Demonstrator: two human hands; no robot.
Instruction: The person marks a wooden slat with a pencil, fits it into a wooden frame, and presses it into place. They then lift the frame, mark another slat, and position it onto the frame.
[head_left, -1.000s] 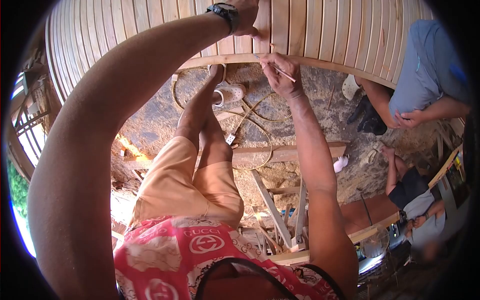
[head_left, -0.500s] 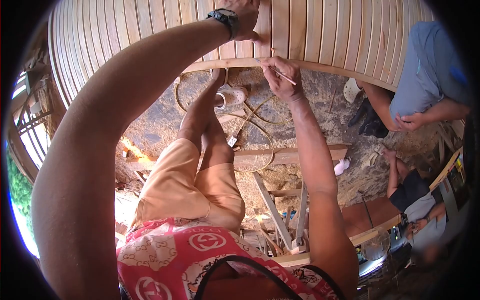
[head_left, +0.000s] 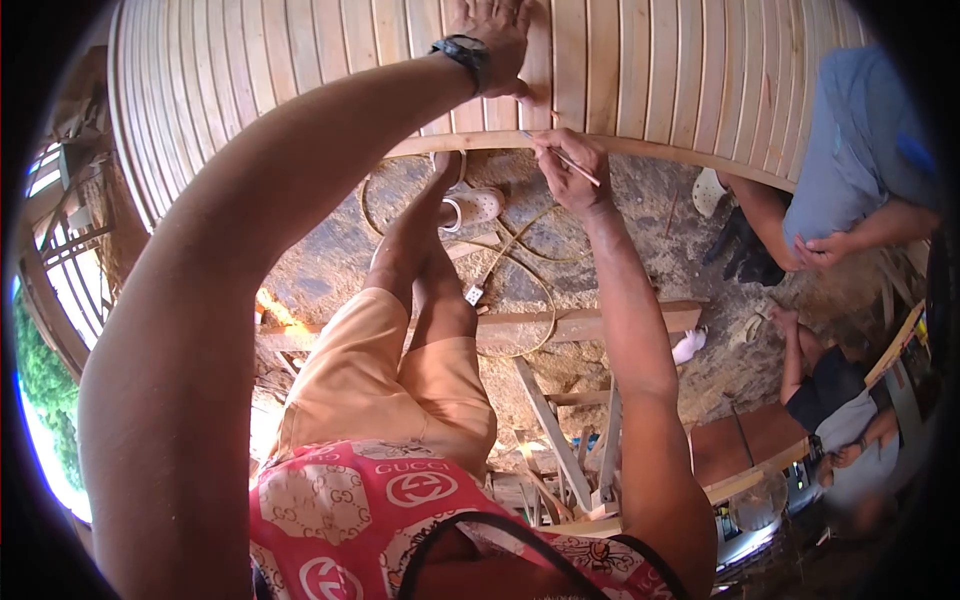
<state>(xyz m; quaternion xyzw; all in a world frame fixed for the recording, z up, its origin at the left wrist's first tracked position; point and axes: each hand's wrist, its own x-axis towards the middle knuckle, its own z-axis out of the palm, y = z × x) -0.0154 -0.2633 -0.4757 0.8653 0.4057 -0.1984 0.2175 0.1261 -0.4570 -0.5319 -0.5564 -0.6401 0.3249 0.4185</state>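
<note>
My left hand point(head_left: 497, 48), with a dark watch point(head_left: 462, 55) on the wrist, lies flat on a panel of narrow wooden slats point(head_left: 640, 70). Its fingers point away from me, with the thumb out to the side. Just below it, my right hand point(head_left: 574, 178) pinches a slim pencil point(head_left: 580, 168). The pencil's tip is at the wooden edge strip point(head_left: 470, 140) that runs along the near side of the slats; whether it touches is too small to tell.
A yellow cord point(head_left: 548, 290) with a white socket point(head_left: 474, 294) loops over the dusty floor near my feet. Wooden planks point(head_left: 560, 328) lie below. At right, a person in grey clothing point(head_left: 840, 150) is close to the panel; another person point(head_left: 820, 380) is farther down.
The whole view has shifted slightly down and right. More of my left hand's fingers show on the slats. My right hand still holds the pencil at the edge strip, its angle slightly altered.
</note>
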